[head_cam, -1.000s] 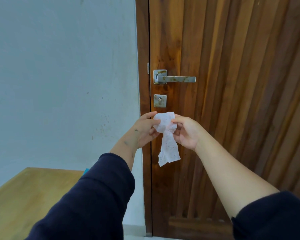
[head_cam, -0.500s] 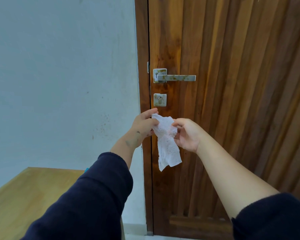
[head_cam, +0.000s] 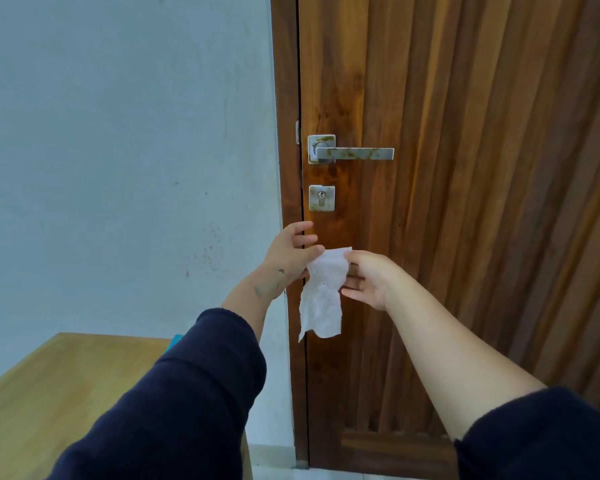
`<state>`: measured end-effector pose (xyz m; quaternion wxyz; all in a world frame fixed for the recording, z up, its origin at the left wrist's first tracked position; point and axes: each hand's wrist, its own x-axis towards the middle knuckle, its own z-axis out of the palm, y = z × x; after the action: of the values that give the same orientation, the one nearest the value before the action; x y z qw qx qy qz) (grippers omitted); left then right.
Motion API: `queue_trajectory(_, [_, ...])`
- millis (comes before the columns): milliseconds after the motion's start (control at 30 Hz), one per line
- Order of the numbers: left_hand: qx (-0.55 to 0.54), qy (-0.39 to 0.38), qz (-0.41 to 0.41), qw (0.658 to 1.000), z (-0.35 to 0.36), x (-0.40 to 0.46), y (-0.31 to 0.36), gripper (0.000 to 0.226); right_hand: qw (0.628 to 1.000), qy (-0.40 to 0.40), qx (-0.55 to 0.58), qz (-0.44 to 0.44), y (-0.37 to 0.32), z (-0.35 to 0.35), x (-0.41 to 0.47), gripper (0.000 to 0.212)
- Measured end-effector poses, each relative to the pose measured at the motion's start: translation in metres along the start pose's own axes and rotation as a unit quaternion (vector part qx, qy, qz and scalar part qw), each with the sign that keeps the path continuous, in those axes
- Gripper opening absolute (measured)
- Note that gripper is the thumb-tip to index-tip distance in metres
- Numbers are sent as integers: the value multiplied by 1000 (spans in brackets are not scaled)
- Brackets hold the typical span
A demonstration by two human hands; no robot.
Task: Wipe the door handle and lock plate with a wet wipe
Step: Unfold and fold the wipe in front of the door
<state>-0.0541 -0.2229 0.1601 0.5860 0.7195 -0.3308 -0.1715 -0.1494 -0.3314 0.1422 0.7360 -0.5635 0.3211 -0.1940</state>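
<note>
A steel lever door handle [head_cam: 355,153] with brown smears sits on the wooden door, its square rose at the left. Below it is a small square lock plate [head_cam: 321,198] with a keyhole, also stained. A white wet wipe [head_cam: 323,296] hangs unfolded in front of the door, well below the lock plate. My left hand [head_cam: 290,251] pinches its top left corner and my right hand [head_cam: 369,277] pinches its top right corner. Neither hand touches the handle or the plate.
The dark wooden door [head_cam: 482,202] with vertical slats fills the right side, its frame [head_cam: 286,98] beside a pale wall [head_cam: 118,150]. A light wooden table [head_cam: 59,386] stands at the lower left, with a bit of something teal [head_cam: 174,339] behind my left sleeve.
The wipe has been pulled wider between my hands and hangs flatter. My hands have moved slightly apart and a little lower in view.
</note>
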Motion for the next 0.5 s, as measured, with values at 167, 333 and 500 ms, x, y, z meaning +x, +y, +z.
queue_trajectory(167, [1, -15, -91, 996, 0, 2, -1, 61, 996, 13, 38, -75, -5, 2, 0, 24])
queue_trajectory(333, [-55, -6, -106, 993, 1, 3, -2, 56, 979, 64, -53, -187, -15, 5, 3, 28])
queue_trajectory(500, [-132, 44, -100, 985, 2, 7, 2, 51, 986, 71, -18, -153, -26, 0, -1, 30])
